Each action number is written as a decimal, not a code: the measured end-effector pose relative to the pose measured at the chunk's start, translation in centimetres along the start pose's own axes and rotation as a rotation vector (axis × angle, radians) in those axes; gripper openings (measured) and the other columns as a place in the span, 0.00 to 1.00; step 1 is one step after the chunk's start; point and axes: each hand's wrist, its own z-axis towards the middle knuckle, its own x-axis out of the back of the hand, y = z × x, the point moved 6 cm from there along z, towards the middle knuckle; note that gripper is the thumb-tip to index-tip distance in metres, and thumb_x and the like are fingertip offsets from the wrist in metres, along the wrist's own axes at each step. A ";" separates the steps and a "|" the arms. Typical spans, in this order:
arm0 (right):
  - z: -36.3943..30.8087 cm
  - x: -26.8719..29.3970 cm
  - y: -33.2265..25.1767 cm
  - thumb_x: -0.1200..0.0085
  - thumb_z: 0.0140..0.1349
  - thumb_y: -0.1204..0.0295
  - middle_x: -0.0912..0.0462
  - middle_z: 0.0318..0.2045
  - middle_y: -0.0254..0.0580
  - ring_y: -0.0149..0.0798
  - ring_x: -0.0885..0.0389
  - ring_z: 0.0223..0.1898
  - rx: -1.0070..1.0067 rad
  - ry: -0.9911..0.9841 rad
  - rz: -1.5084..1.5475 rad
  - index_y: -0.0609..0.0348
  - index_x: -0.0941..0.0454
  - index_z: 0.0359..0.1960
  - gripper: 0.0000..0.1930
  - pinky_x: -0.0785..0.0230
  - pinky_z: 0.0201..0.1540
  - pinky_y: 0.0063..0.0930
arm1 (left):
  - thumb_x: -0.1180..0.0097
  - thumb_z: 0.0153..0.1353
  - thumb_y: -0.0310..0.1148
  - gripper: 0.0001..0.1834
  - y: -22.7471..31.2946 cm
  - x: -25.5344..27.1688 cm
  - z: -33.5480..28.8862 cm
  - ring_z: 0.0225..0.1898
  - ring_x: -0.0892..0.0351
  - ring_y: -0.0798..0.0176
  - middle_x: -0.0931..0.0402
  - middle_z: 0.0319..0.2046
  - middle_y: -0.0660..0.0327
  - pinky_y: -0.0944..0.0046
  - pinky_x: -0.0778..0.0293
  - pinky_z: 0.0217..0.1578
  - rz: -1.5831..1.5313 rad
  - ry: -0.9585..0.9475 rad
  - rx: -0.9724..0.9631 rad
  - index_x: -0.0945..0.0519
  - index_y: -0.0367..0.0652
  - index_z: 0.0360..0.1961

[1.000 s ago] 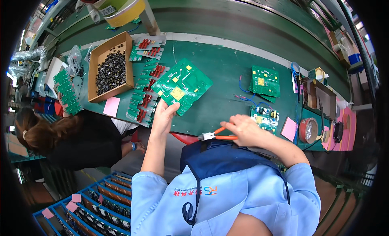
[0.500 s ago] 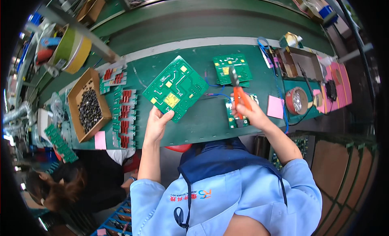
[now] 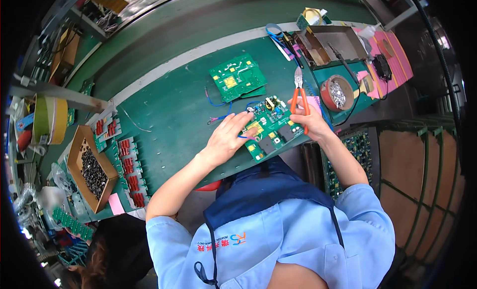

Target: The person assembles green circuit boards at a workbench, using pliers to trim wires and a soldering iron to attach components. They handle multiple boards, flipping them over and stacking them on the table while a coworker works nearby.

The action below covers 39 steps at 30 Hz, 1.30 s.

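Watching from afar, I find the circuit board [image 3: 274, 121] near centre, toward two o'clock, at the near edge of the green bench [image 3: 174, 90]. The hands are apart: the left hand [image 3: 229, 137] lies over the board's nine-o'clock side, its grip unclear; the right hand [image 3: 312, 122] is wrapped around orange-handled cutters [image 3: 298, 79], tips toward twelve. I'd steady the board by its rim, keeping blades off raised parts.

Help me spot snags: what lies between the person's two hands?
In the head view, a populated green circuit board lies between them, with a blue-and-pink wire at the left hand.
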 end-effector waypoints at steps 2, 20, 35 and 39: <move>0.3 0.8 1.3 0.52 0.45 0.83 0.27 0.28 0.34 0.24 0.31 0.29 -0.017 0.025 0.002 0.61 0.38 0.45 0.22 0.39 0.33 0.17 | 0.50 0.44 0.27 0.16 -0.6 -2.0 -0.5 0.44 0.33 0.52 0.35 0.44 0.51 0.55 0.35 0.43 -0.012 -0.018 0.029 0.27 0.46 0.38; 2.8 3.1 4.5 0.49 0.44 0.74 0.29 0.32 0.45 0.36 0.31 0.37 0.116 0.087 -0.463 0.65 0.38 0.45 0.23 0.40 0.42 0.27 | 0.51 0.38 0.16 0.21 -3.0 -3.0 -1.6 0.46 0.35 0.53 0.36 0.46 0.54 0.59 0.36 0.45 -0.062 -0.114 0.341 0.27 0.46 0.37; 3.3 4.7 2.2 0.46 0.47 0.70 0.31 0.28 0.33 0.27 0.31 0.30 0.172 0.192 -0.368 0.61 0.38 0.47 0.24 0.37 0.33 0.19 | 0.51 0.53 0.42 0.20 -17.3 -6.3 -4.1 0.36 0.28 0.65 0.29 0.38 0.59 0.68 0.32 0.32 -0.847 0.148 1.437 0.31 0.40 0.43; 3.0 4.8 1.8 0.43 0.44 0.70 0.29 0.33 0.40 0.31 0.31 0.37 0.233 0.202 -0.463 0.62 0.38 0.47 0.27 0.40 0.41 0.22 | 0.51 0.53 0.40 0.12 -18.2 -8.7 -4.1 0.28 0.32 0.71 0.29 0.29 0.65 0.68 0.33 0.30 -1.035 0.096 1.422 0.27 0.43 0.32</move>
